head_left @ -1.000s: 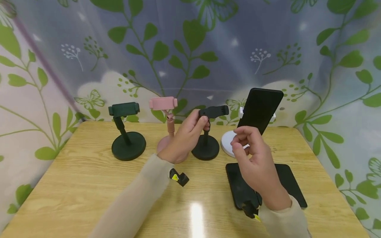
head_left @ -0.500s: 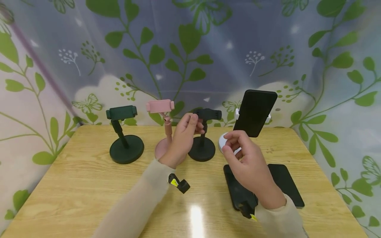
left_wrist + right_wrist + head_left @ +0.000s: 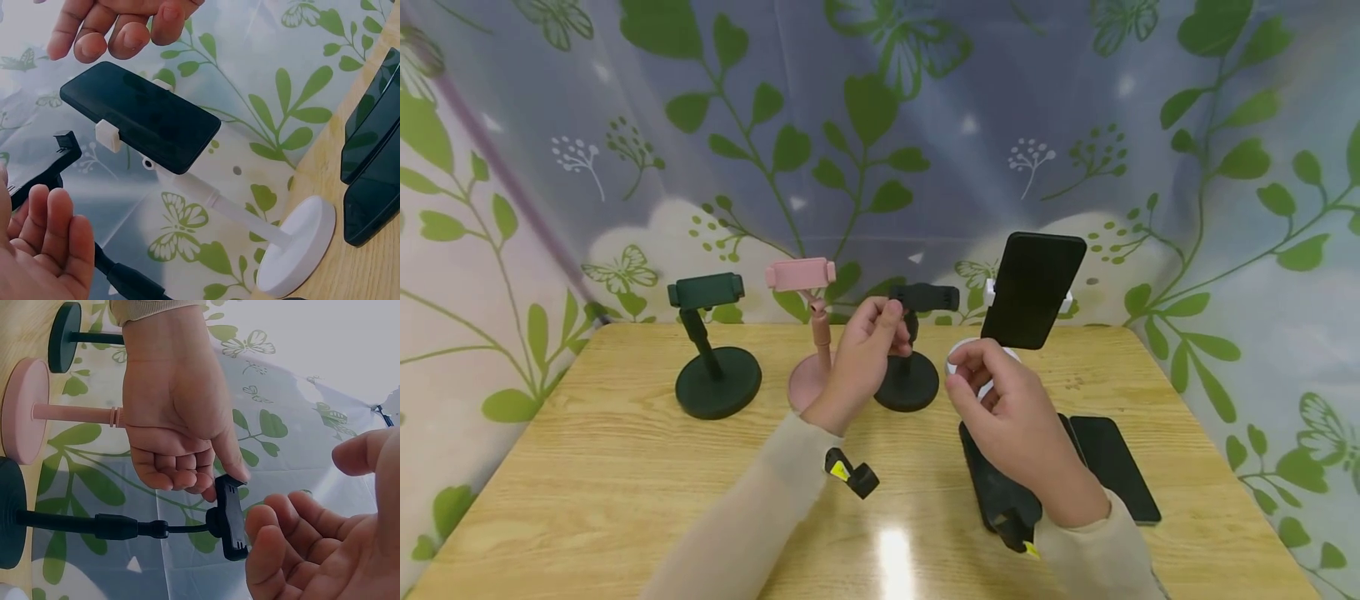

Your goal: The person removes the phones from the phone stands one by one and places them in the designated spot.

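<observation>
My left hand (image 3: 857, 354) pinches the left end of the clamp of a black phone stand (image 3: 936, 297), thumb against its edge. Seen from the right wrist, that clamp (image 3: 232, 515) faces sideways with nothing in it, and the left hand (image 3: 178, 419) has its fingers curled beside the end. My right hand (image 3: 1015, 417) hovers in front of a white phone stand (image 3: 300, 250), fingers loosely bent and holding nothing. A black phone (image 3: 1033, 292) sits upright in the white stand's clamp. The right hand partly covers the white round base.
A dark green phone stand (image 3: 718, 383) and a pink one (image 3: 801, 273) stand to the left, their clamps bare. Two dark phones lie on the wooden table (image 3: 625, 483): one (image 3: 992, 492) under my right forearm, another (image 3: 1116, 471) beside it. Patterned cloth hangs behind.
The black clamp has turned from tilted to nearly level, with my left hand staying at its left end. My right hand has shifted slightly left. The head view has also moved a little.
</observation>
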`<state>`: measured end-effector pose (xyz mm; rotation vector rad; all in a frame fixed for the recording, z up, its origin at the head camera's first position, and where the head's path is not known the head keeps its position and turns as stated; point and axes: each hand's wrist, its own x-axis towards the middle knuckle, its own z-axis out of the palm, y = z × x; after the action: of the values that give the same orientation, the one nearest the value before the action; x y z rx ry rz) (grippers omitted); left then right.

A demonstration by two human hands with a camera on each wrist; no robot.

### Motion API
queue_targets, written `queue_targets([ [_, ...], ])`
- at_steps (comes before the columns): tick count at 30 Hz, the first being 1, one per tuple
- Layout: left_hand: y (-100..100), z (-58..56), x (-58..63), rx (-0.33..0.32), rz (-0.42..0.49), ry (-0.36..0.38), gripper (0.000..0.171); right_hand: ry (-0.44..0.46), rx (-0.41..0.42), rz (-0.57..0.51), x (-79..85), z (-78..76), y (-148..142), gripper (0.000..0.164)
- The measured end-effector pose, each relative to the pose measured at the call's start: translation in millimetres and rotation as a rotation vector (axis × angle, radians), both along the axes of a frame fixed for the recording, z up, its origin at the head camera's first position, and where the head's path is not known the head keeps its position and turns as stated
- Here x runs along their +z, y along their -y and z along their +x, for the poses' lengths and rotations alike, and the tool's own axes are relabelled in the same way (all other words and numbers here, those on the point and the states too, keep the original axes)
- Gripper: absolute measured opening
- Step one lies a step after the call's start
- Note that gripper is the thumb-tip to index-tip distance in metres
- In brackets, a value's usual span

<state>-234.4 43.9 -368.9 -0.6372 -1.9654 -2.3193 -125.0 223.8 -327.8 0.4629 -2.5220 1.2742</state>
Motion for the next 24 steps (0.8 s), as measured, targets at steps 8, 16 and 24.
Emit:
queue_targets([
  [8,-5,5.8,-1.2,0.061,0.05,0.015,0.04,-0.017,-0.001,0.014,3.4,5.5,-2,0.013],
  [16,-28,34.7,-18.5,0.09,0.022,0.028,0.027,-0.04,-0.02,-0.014,11.9,12.0,-6,0.016],
  [24,-46,39.2,-27.7,-0.022,-0.416,-0.175,0.04,-0.241,-0.097,-0.045,11.4,10.9,-16,0.022],
])
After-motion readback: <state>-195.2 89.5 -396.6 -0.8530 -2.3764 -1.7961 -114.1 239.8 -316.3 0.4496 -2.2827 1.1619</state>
